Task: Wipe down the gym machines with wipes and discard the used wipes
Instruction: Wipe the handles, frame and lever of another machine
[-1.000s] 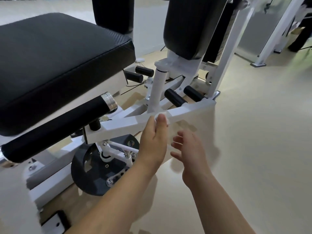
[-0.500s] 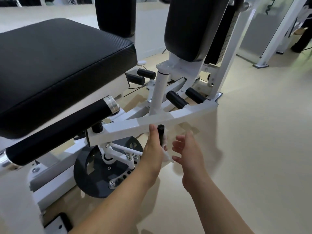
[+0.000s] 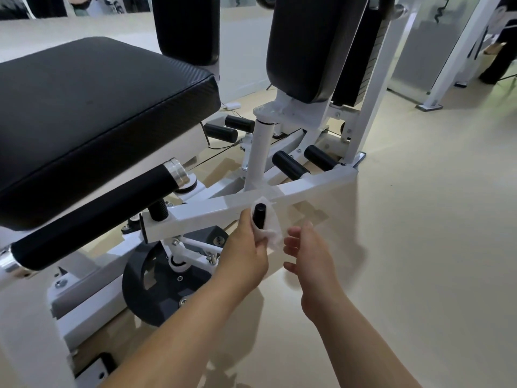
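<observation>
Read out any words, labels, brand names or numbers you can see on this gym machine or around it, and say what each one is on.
No text can be read anywhere in this view.
Any marks on the weight stack are too blurred to read.
No print shows on the black seat pad, the white frame bar or the wipe.

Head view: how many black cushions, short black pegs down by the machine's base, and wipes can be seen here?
Black cushions: 3
Short black base pegs: 4
Wipes: 1, pinched in the left hand
Total: 8
</observation>
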The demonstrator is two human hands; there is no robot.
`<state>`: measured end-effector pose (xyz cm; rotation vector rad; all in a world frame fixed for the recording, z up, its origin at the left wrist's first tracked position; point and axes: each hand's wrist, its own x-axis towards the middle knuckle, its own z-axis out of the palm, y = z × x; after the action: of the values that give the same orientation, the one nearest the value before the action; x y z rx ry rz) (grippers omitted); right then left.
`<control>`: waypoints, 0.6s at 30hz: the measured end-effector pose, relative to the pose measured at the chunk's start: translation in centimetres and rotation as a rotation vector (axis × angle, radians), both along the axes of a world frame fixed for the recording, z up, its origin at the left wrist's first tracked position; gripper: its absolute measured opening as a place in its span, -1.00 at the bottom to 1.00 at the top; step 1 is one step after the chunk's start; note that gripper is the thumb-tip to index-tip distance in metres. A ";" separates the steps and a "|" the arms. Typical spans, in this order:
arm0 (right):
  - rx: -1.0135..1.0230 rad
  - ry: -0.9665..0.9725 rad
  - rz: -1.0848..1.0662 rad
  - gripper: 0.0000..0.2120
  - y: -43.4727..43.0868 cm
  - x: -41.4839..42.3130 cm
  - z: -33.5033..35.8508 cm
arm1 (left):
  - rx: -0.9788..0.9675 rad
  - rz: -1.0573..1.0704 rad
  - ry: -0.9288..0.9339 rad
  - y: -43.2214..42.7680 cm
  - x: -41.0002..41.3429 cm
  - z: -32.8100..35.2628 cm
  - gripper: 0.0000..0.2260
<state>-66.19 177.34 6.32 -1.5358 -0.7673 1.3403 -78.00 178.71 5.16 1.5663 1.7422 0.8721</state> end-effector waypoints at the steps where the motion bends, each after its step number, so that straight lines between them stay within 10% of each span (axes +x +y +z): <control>1: -0.003 -0.008 0.008 -0.66 -0.1 0.1 0.0 | 0.014 0.025 0.018 0.2 0.2 -0.2 -0.75; 18: -0.086 0.000 0.062 -0.68 0.1 0.4 -1.8 | 0.351 0.007 -0.109 1.9 2.0 1.4 -0.71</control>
<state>-65.77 177.45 4.48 -1.5908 -0.7713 1.4355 -76.04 180.63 6.58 1.6942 1.5801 1.2974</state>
